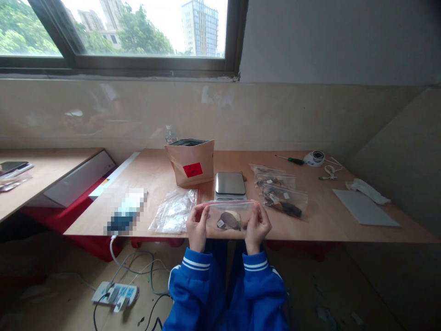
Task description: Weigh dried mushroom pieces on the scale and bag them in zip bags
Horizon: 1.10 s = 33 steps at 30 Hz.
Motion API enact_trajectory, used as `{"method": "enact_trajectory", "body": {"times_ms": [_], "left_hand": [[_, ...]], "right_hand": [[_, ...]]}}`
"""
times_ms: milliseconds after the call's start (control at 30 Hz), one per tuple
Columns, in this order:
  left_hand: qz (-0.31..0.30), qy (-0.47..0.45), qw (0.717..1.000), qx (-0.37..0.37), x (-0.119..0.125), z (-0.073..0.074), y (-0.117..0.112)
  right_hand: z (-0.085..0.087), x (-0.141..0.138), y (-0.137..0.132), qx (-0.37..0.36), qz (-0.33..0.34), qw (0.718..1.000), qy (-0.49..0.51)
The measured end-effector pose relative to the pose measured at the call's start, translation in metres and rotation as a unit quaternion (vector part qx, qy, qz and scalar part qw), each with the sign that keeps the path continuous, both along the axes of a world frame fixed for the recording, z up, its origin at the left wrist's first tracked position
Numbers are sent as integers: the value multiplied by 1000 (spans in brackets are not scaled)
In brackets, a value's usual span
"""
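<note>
Between my two hands a clear zip bag (237, 213) with a red seal line is stretched at the table's front edge. Inside it are dark brown and pale pieces and a small white label. My left hand (197, 227) pinches the bag's top left corner, while my right hand (257, 228) pinches the top right corner. Just behind the bag sits a digital scale (230, 184) with a bare metal plate. A stack of clear plastic bags (174, 211) lies left of my left hand. Several filled zip bags (284, 200) lie to the right of the scale.
A brown paper pouch (193, 161) with a red label stands open behind the stack, a bottle (170, 134) behind it. At the back right are a screwdriver (295, 161) and a white dome camera (314, 158). A white sheet (365, 208) lies right; a power strip (115, 294) is on the floor.
</note>
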State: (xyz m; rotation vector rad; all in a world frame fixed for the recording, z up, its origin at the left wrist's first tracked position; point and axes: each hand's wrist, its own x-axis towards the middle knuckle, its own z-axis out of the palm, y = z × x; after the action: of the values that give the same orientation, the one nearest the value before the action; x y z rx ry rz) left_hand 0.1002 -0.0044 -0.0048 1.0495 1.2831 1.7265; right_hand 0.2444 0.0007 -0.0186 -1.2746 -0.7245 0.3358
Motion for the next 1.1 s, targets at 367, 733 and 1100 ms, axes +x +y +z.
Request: {"method": "enact_trajectory", "body": {"times_ms": [367, 733, 1100], "left_hand": [[-29, -47, 998, 0, 3, -8, 3], [-20, -33, 999, -4, 1, -12, 3], [9, 0, 1000, -16, -4, -14, 2]], "right_hand": [[-11, -5, 11, -26, 146, 983, 105], [-10, 3, 10, -10, 156, 982, 109], [-9, 9, 8, 8, 140, 985, 99]]}}
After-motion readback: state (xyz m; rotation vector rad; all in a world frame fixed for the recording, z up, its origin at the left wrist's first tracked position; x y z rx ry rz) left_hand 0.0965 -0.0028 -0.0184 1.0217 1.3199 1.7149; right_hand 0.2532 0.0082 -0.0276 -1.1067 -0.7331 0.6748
